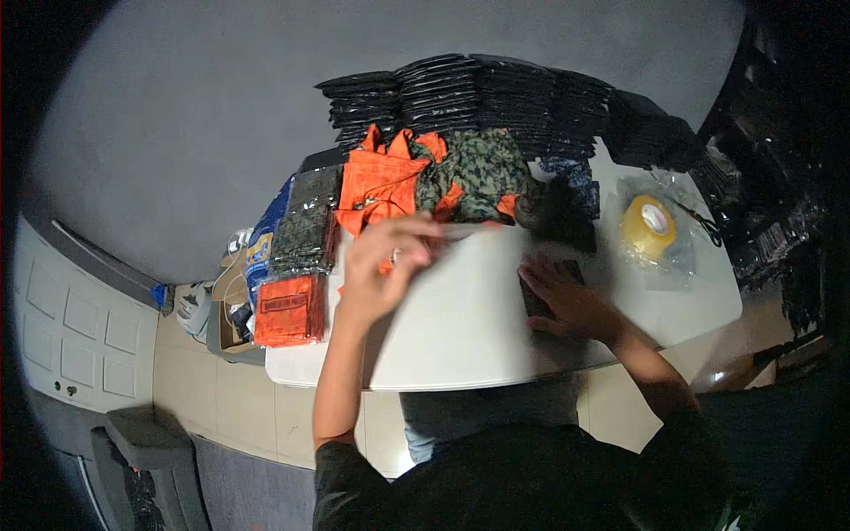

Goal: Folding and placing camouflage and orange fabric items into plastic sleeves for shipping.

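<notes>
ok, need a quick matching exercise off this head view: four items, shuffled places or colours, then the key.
Items
1. tape roll
2. right hand
3. left hand
4. stacked black packets

Places or colours
A. along the far side of the white table
B. spread on a flat dark packet
C. yellow, toward the right end
D. by the bright orange cloth

Pairs: 1-C, 2-B, 3-D, 4-A

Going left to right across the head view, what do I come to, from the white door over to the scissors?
White door → orange packet → left hand → right hand → yellow tape roll → scissors.
</notes>
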`<state>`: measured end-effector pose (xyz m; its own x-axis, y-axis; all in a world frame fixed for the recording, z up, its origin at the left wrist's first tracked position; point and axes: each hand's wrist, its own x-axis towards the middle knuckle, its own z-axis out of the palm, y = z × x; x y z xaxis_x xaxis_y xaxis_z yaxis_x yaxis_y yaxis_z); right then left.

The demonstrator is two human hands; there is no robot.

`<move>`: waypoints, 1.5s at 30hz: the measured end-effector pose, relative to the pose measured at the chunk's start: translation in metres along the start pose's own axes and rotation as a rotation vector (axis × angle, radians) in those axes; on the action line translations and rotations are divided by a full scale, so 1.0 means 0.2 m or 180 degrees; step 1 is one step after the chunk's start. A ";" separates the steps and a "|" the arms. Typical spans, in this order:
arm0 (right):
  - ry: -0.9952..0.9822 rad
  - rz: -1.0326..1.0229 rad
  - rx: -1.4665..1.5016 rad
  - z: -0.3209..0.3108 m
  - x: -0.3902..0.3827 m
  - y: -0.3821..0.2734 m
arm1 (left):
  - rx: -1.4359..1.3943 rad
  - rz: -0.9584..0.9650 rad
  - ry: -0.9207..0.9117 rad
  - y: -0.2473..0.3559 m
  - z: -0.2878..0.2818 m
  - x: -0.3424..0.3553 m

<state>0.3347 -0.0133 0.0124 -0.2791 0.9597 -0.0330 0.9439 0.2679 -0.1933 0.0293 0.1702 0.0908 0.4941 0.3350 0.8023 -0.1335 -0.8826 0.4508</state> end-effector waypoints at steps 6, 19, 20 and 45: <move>0.0332 -0.0319 0.0291 -0.10 -0.10 -0.05 | 0.0421 -0.0269 -0.1401 0.04 0.05 -0.44; 0.0566 -0.1571 0.0185 0.25 0.56 -0.39 | 0.0001 -0.1088 -0.2227 0.15 0.03 -0.62; 0.0455 -0.1517 0.0124 0.26 0.55 -0.39 | 0.0018 -0.1117 -0.2217 0.16 0.03 -0.62; 0.0121 -0.1223 0.0031 0.16 0.57 -0.32 | 0.0335 -0.1253 -0.2139 0.28 0.08 -0.66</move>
<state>0.2378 0.0755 -0.0115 -0.6053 0.7920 0.0801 0.7699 0.6080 -0.1938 -0.0295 0.0717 0.0026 0.9064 0.3879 0.1674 0.2248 -0.7782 0.5864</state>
